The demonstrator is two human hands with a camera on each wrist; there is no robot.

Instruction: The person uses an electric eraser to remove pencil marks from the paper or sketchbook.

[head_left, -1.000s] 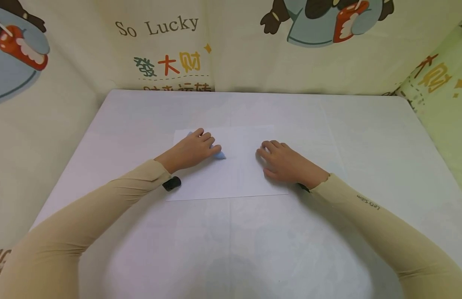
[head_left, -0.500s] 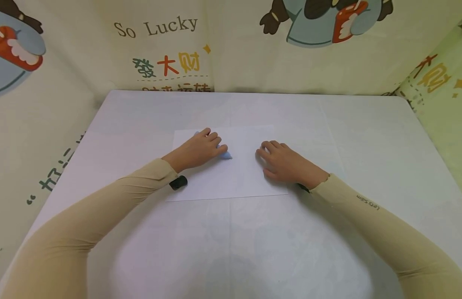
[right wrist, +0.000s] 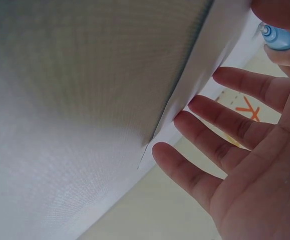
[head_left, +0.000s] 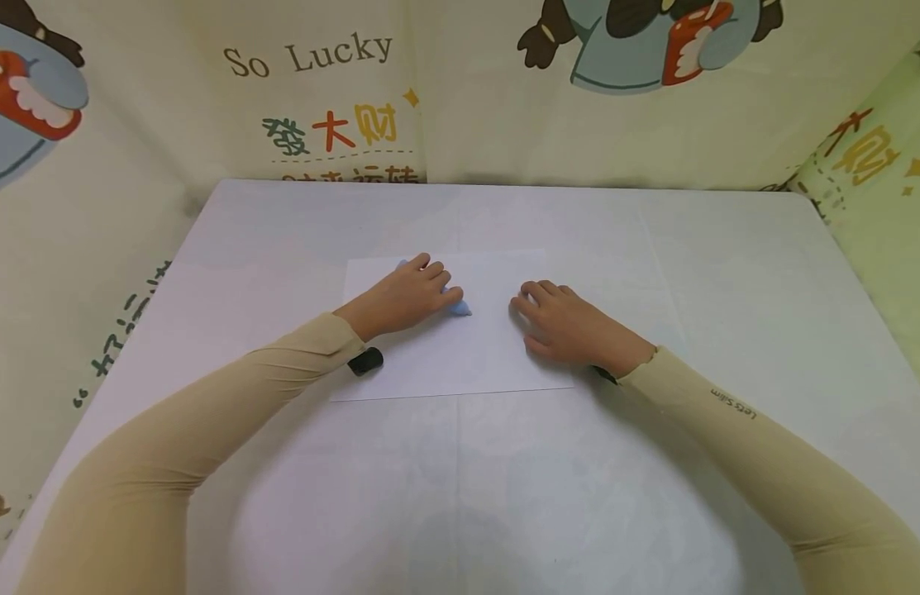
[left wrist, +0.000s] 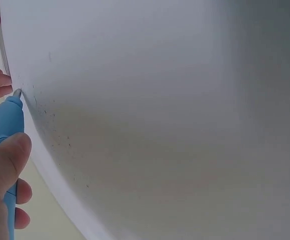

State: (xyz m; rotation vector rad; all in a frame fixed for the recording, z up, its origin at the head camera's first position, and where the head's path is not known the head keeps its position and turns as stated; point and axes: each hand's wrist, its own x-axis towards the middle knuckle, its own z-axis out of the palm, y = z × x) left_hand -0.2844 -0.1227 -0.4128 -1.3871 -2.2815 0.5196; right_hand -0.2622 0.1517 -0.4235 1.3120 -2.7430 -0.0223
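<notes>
My left hand [head_left: 400, 296] grips a blue pen-shaped tool [left wrist: 5, 120] around its body, thumb along the side. Its narrow grey tip points right and down at the white paper [head_left: 430, 364]. The left wrist view shows the tip right at the sheet, with small dark and reddish specks [left wrist: 54, 131] scattered close by. In the head view most of the tool is hidden under the fingers. To the right, my right hand [head_left: 567, 324] rests with spread fingertips at the paper's right side, holding nothing. The tool's front end [right wrist: 281, 37] also shows past the right thumb in the right wrist view.
The paper lies on a white-covered table [head_left: 340, 487] with rounded far corners. Printed fabric [head_left: 474, 124] hangs behind and along both sides. A black wrist camera [head_left: 366, 361] sits under the left cuff, just above the sheet.
My left hand has slid to the right across the paper with the blue tool, bringing its tip closer to my right hand. My right hand stays in place.
</notes>
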